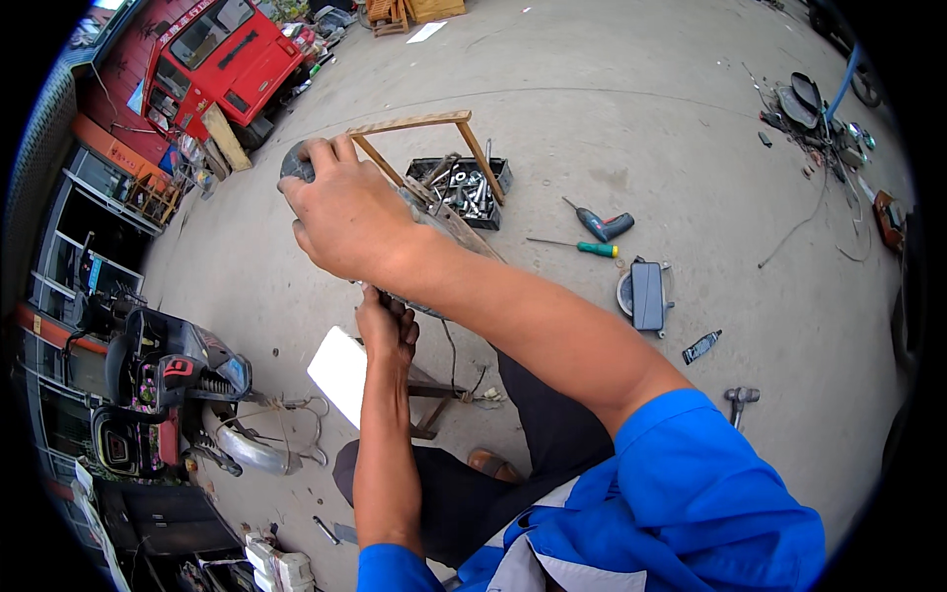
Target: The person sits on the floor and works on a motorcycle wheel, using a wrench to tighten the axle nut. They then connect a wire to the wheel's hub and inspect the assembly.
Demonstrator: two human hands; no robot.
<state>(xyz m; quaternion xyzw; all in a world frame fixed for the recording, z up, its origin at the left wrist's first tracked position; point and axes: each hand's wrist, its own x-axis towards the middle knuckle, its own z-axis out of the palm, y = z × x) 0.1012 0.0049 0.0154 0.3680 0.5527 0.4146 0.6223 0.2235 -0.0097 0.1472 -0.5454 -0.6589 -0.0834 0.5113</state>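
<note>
Black crate: open-topped, on the ground, heaped with loose metal parts.
Right hand: grip curled around a dark rounded piece, left of the crate.
Left hand: below the right; I cannot tell its grip.

gripped piece: matt | frame: wood | bolts: shiny metal | ground: concrete
</note>
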